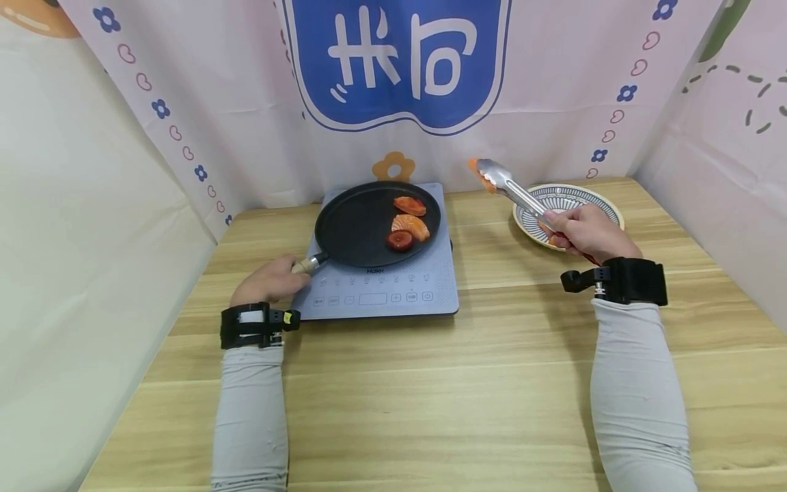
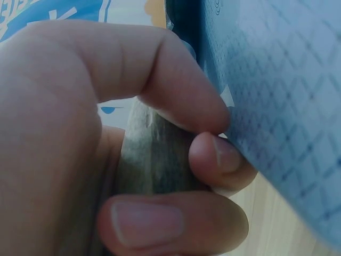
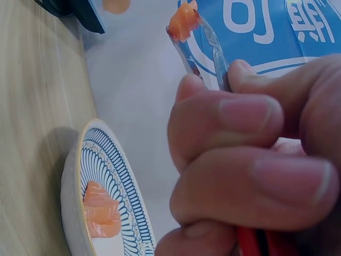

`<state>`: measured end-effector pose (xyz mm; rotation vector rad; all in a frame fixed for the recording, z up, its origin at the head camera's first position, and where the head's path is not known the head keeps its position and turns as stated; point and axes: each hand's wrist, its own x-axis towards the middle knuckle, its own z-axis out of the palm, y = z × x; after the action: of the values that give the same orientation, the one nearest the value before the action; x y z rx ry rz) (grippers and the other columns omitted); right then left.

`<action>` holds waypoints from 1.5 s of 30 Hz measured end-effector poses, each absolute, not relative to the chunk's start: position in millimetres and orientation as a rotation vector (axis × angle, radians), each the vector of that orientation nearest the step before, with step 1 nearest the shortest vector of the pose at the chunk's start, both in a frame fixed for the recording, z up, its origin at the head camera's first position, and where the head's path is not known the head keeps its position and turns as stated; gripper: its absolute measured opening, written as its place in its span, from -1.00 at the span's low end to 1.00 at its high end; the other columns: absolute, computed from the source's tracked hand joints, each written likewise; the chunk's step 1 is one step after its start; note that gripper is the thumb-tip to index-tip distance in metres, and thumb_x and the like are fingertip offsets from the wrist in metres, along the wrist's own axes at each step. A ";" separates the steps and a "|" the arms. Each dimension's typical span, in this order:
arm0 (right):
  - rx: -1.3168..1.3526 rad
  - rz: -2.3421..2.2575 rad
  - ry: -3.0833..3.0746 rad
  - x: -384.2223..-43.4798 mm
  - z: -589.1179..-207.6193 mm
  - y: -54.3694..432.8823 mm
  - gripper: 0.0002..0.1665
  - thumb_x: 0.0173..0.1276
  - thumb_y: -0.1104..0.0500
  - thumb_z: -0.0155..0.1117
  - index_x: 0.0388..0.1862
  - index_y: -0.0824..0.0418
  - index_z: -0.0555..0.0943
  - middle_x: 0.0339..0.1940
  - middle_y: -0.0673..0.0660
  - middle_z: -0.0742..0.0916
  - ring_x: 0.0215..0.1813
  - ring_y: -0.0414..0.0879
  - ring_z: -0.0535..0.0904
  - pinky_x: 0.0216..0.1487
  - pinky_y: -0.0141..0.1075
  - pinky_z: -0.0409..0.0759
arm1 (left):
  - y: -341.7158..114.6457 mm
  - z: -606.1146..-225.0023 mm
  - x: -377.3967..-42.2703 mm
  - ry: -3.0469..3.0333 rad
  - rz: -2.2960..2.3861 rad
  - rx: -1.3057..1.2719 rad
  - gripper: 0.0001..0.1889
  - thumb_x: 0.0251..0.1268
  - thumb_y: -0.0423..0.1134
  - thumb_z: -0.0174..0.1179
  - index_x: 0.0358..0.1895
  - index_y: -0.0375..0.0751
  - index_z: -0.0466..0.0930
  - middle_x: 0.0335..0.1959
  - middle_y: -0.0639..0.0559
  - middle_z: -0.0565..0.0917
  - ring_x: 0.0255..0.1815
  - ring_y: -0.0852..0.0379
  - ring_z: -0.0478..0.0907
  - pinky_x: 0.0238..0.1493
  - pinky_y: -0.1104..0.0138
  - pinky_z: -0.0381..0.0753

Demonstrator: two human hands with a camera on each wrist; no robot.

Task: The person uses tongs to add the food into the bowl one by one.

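My left hand (image 1: 267, 280) grips the wooden handle (image 2: 152, 149) of a black frying pan (image 1: 359, 229). In the pan's right part lie two orange salmon pieces (image 1: 408, 224) and a round dark-red slice (image 1: 400, 240). My right hand (image 1: 593, 232) holds metal tongs (image 1: 519, 195), raised over the table between pan and plate. Between the tongs' tips is a piece of salmon (image 3: 184, 22). Below the right hand stands a patterned plate (image 1: 605, 205), partly hidden by it. More salmon (image 3: 101, 210) shows on that plate in the right wrist view.
The pan sits on a pale induction cooker (image 1: 406, 311) with a control panel along its front. A wooden table (image 1: 467, 396) carries everything. Behind it hangs a printed cloth (image 1: 246, 137), close to the cooker and plate.
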<state>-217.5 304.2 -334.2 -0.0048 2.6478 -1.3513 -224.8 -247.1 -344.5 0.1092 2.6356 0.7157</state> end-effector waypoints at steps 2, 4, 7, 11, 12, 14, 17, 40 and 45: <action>-0.006 -1.350 2.651 -217.2 -333.7 303.5 -0.38 0.69 -0.18 0.01 -0.21 0.34 0.67 -0.59 -0.11 0.61 -0.58 -0.26 0.39 -0.55 -0.37 0.38 | -246.8 -344.5 -224.7 2.634 0.718 0.107 -0.66 0.50 -0.13 0.05 0.07 -0.36 0.44 -0.36 -0.03 0.43 -0.44 0.09 0.37 -0.41 0.30 0.41; -0.015 -1.342 2.660 -217.1 -333.3 302.6 -0.39 0.69 -0.17 0.02 -0.23 0.32 0.68 -0.59 -0.11 0.61 -0.59 -0.26 0.39 -0.55 -0.37 0.38 | -246.5 -344.4 -224.5 2.632 0.722 0.105 -0.67 0.50 -0.13 0.05 0.07 -0.36 0.44 -0.36 -0.03 0.43 -0.44 0.09 0.37 -0.41 0.30 0.41; -0.022 -1.332 2.674 -216.8 -332.1 300.4 -0.41 0.69 -0.16 0.02 -0.22 0.32 0.68 -0.59 -0.10 0.61 -0.59 -0.25 0.40 -0.55 -0.36 0.39 | -246.2 -344.2 -224.3 2.630 0.725 0.108 -0.67 0.50 -0.14 0.05 0.06 -0.36 0.43 -0.35 -0.03 0.43 -0.43 0.08 0.37 -0.40 0.30 0.42; -0.026 -1.332 2.681 -215.5 -329.4 297.1 -0.41 0.69 -0.14 0.03 -0.18 0.36 0.67 -0.57 -0.09 0.62 -0.58 -0.24 0.41 -0.54 -0.35 0.41 | -246.5 -344.6 -224.3 2.634 0.725 0.123 -0.69 0.50 -0.14 0.04 0.05 -0.35 0.43 -0.36 -0.03 0.42 -0.43 0.08 0.37 -0.40 0.30 0.42; -0.028 -1.335 2.681 -214.9 -328.6 296.3 -0.41 0.69 -0.15 0.04 -0.17 0.36 0.67 -0.57 -0.10 0.61 -0.58 -0.24 0.41 -0.54 -0.35 0.41 | -246.6 -344.7 -224.3 2.635 0.726 0.127 -0.69 0.50 -0.14 0.04 0.04 -0.35 0.43 -0.36 -0.03 0.42 -0.43 0.08 0.36 -0.40 0.30 0.42; -0.034 -1.339 2.688 -213.8 -327.2 295.2 -0.41 0.68 -0.16 0.06 -0.18 0.36 0.67 -0.58 -0.10 0.61 -0.58 -0.24 0.41 -0.54 -0.35 0.41 | -246.7 -344.9 -224.4 2.637 0.724 0.131 -0.70 0.50 -0.14 0.04 0.03 -0.34 0.43 -0.36 -0.02 0.42 -0.43 0.08 0.37 -0.40 0.30 0.42; -0.053 -1.331 2.703 -212.3 -325.1 293.8 -0.37 0.67 -0.18 0.07 -0.16 0.39 0.67 -0.59 -0.09 0.60 -0.58 -0.22 0.40 -0.54 -0.34 0.41 | -246.6 -344.9 -224.5 2.639 0.716 0.128 -0.70 0.50 -0.14 0.04 0.03 -0.34 0.43 -0.37 -0.03 0.42 -0.43 0.08 0.37 -0.40 0.30 0.41; -0.195 -1.272 2.750 -208.2 -313.5 274.8 -0.42 0.69 -0.16 0.04 -0.23 0.30 0.68 -0.57 -0.01 0.60 -0.59 -0.19 0.38 -0.56 -0.32 0.36 | -247.0 -344.2 -222.6 2.631 0.733 0.131 -0.66 0.49 -0.16 0.02 0.09 -0.39 0.43 -0.36 -0.03 0.44 -0.44 0.11 0.36 -0.41 0.31 0.41; -0.196 -1.290 2.732 -207.5 -311.3 272.9 -0.44 0.70 -0.13 0.03 -0.21 0.31 0.67 -0.57 -0.01 0.59 -0.59 -0.20 0.38 -0.57 -0.33 0.35 | -246.5 -343.7 -223.4 2.636 0.718 0.128 -0.67 0.50 -0.15 0.02 0.07 -0.38 0.43 -0.37 -0.02 0.44 -0.43 0.11 0.37 -0.41 0.31 0.42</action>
<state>-207.5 272.9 -311.3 -0.1958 2.7323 -1.2897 -223.4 -246.5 -343.7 0.1283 2.6360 0.7176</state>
